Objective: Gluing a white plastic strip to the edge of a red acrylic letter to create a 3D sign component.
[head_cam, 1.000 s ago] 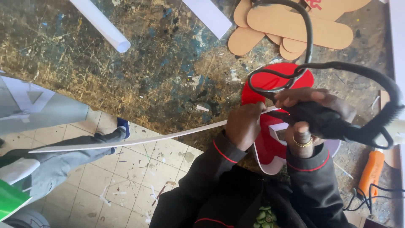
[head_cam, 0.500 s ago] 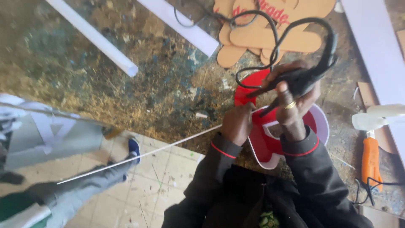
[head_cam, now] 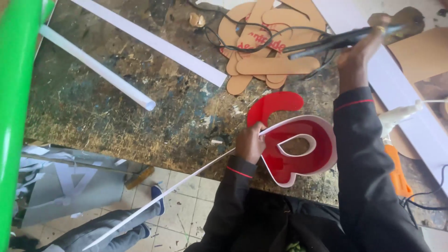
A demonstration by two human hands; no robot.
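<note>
A red letter shape with a white rim (head_cam: 301,156) lies on the stained workbench near its front edge. My left hand (head_cam: 249,143) pinches a long thin white strip (head_cam: 158,198) against the letter's left side; the strip runs down and left past the bench edge. My right hand (head_cam: 361,44) is stretched out to the far side of the bench, gripping a long black corded tool (head_cam: 329,42) that points left above a pile of brown cardboard cutouts (head_cam: 268,60). Another flat red piece (head_cam: 275,105) lies just beyond the letter.
A white tube (head_cam: 93,65) and a flat white strip (head_cam: 149,39) lie slanted across the bench's left half. A white glue gun (head_cam: 401,114) and an orange-handled tool (head_cam: 396,170) sit at right. A green pole (head_cam: 16,93) stands at left. Another person's grey-trousered leg (head_cam: 107,228) is on the tiled floor.
My right hand has lifted the black tool off the letter and carried it out over the cardboard cutouts. My left hand stays on the strip at the letter.
</note>
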